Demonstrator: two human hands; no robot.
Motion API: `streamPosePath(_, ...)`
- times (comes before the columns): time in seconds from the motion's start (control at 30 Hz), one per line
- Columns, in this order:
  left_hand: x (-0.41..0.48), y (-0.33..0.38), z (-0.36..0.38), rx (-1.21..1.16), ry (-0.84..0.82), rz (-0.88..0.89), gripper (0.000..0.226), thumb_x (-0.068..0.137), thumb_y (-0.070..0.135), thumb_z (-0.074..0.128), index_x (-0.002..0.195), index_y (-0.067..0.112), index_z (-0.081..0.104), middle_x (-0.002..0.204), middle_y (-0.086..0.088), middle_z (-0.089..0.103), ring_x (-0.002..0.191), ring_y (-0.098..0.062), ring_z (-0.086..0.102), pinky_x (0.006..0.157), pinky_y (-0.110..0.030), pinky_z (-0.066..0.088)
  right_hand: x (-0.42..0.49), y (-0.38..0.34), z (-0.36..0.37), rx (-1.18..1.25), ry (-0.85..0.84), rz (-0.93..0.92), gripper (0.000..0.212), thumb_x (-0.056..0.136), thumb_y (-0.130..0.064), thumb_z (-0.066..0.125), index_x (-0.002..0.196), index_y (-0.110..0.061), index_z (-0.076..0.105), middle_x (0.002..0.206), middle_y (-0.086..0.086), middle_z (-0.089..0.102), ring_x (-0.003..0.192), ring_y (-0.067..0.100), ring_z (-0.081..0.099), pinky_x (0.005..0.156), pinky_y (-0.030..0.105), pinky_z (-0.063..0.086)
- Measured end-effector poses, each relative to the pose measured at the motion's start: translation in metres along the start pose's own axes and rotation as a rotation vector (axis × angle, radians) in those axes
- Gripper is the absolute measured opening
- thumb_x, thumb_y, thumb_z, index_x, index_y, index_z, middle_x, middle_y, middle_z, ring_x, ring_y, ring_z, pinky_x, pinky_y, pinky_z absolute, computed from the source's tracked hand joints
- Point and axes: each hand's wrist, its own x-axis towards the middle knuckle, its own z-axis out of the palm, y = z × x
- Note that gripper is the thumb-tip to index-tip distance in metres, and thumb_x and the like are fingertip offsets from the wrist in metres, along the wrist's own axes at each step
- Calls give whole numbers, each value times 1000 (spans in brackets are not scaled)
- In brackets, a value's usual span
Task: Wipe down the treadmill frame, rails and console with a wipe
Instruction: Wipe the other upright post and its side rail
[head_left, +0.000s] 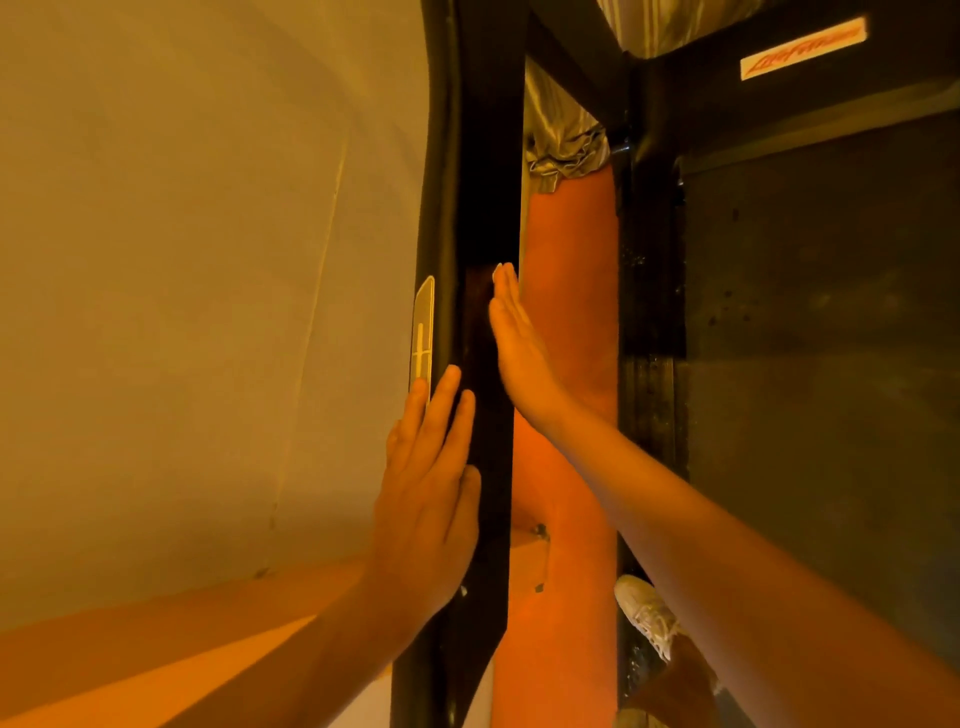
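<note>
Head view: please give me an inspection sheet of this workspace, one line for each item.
Surface: tall black treadmill frame post, glossy, pale narrow sticker on its left edge.
Job's things: black side rail and dark running belt; no wipe seen.
Clutter: nothing seen.
Grips: left hand flat on the post; right hand flat, fingers straight, against its right edge; neither holds anything visible.
Cables: nothing seen.
Surroundings: beige wall, orange-red floor, silver pleated curtain, white shoe.

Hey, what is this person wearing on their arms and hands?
Nothing that shows. The left hand and right hand are bare, with no gloves, rings, watch or bracelet, and no sleeve is in view along either arm.
</note>
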Motion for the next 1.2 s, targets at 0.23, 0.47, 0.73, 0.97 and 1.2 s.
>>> streamPosePath(0.23, 0, 1, 3, 82, 44, 32, 61, 104, 9, 38, 159, 19, 16, 170, 13, 0, 157, -20, -2, 123, -45, 10, -17, 36, -4, -14, -65, -20, 60, 109, -47, 22, 161, -28, 0, 171, -10, -9, 155, 2, -7, 130, 37, 3)
streamPosePath(0.47, 1, 5, 6, 225, 49, 47, 60, 100, 16, 28, 158, 15, 15, 169, 1, 5, 157, -24, -3, 119, -49, 16, 5, 3, 6, 60, 31, -29, 56, 113, -37, 18, 163, -20, 2, 172, -4, -6, 156, 7, -6, 129, 34, 2)
streamPosePath(0.73, 2, 7, 3, 277, 7, 61, 61, 98, 18, 26, 157, 13, 16, 169, -5, 6, 156, -28, -3, 119, -48, 19, -10, 22, 0, -5, -38, -49, 59, 111, -39, 19, 163, -19, -2, 172, -3, -10, 156, 6, -8, 122, 20, 2)
streamPosePath(0.97, -10, -33, -51, 602, -386, 599, 60, 106, 38, 29, 157, 7, 27, 168, -9, 18, 157, -24, 6, 126, -46, 4, -7, 15, -1, -21, -33, -7, 57, 114, -34, 21, 163, -15, 0, 172, 0, -8, 157, 11, -7, 124, 24, 1)
streamPosePath(1.2, 15, -43, -34, 453, -350, 844, 55, 93, 31, 41, 141, 11, 58, 154, -4, 47, 150, -29, 32, 124, -56, 8, 11, 3, -6, -52, -34, 4, 57, 114, -31, 22, 162, -11, 1, 172, 4, -8, 157, 14, -9, 126, 27, -1)
